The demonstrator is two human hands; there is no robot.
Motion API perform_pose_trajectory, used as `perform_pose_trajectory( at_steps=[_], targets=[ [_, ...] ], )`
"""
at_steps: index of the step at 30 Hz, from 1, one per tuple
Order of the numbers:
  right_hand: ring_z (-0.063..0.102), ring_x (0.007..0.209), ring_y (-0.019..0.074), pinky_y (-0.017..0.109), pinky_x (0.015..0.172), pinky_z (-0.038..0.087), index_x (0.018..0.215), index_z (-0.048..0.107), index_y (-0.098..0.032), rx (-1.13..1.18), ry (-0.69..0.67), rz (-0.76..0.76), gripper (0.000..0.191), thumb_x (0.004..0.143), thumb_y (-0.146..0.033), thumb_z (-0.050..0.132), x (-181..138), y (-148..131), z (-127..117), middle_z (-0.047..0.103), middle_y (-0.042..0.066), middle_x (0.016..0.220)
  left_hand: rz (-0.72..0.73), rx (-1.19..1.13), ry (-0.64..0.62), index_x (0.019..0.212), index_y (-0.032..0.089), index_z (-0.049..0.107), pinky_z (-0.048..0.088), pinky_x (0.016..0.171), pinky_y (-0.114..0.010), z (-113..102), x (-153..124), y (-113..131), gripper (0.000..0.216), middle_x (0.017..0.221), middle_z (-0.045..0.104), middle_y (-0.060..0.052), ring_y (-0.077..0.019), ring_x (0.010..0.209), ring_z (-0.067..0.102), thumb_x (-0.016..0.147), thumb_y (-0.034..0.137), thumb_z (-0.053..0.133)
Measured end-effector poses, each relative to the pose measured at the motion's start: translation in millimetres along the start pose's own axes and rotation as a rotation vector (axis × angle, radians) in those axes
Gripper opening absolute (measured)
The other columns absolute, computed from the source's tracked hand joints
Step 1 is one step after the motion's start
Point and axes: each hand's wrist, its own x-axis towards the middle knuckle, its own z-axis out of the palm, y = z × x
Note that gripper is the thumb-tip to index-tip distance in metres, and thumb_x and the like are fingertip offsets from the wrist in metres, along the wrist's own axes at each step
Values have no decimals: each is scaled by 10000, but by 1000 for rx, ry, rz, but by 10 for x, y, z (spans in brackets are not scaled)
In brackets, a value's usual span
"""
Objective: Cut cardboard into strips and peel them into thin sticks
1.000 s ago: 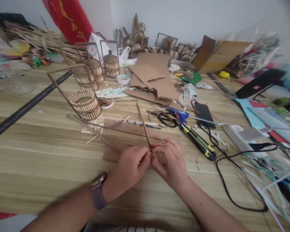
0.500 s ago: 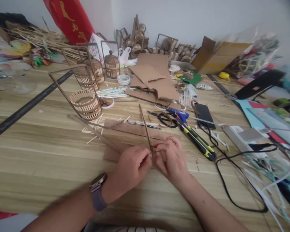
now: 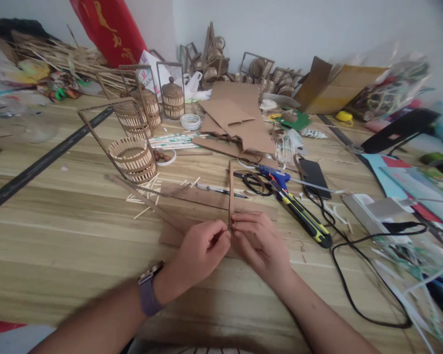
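A narrow brown cardboard strip (image 3: 231, 194) stands nearly upright over the wooden table (image 3: 59, 236), its lower end pinched between both hands. My left hand (image 3: 201, 250), with a watch on the wrist, is closed on the strip's base from the left. My right hand (image 3: 260, 246) grips the same end from the right, fingers curled. Under the hands lie flat brown cardboard pieces (image 3: 192, 196).
A utility knife (image 3: 304, 219), blue glue gun (image 3: 275, 173), scissors (image 3: 253, 181), phone (image 3: 313, 172) and black cable (image 3: 354, 275) lie to the right. Small stick baskets (image 3: 133, 160) and loose sticks sit to the left, cardboard sheets (image 3: 239, 120) and a box (image 3: 335, 88) behind.
The strip has swung from leaning left to nearly upright. Both hands stayed at its lower end with small finger shifts.
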Motion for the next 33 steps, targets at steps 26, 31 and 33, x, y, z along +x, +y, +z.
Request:
perform_pose_trajectory(
  at_steps=[26, 31, 33],
  targets=[
    [720, 897, 209, 414, 846, 528, 965, 610, -247, -8, 49, -1, 175, 885, -93, 585, 0, -58, 23, 756, 40, 915, -29, -31, 4, 607, 213, 332, 257, 522, -247, 88, 19, 9, 280, 561, 375, 49, -115, 539, 374, 878, 268, 380],
    [711, 876, 198, 400, 832, 527, 937, 607, -246, 44, 70, 42, 163, 879, -95, 591, 6, -60, 17, 746, 29, 899, 94, 30, -9, 619, 209, 304, 251, 536, -248, 58, 31, -1, 293, 569, 365, 50, -116, 549, 376, 894, 231, 401],
    [708, 865, 196, 394, 816, 534, 929, 609, -248, 69, 75, 56, 157, 883, -100, 589, 10, -64, 15, 742, 27, 895, 128, 40, -17, 630, 208, 308, 254, 543, -248, 51, 26, -23, 295, 584, 373, 48, -118, 561, 382, 905, 224, 414]
  ],
)
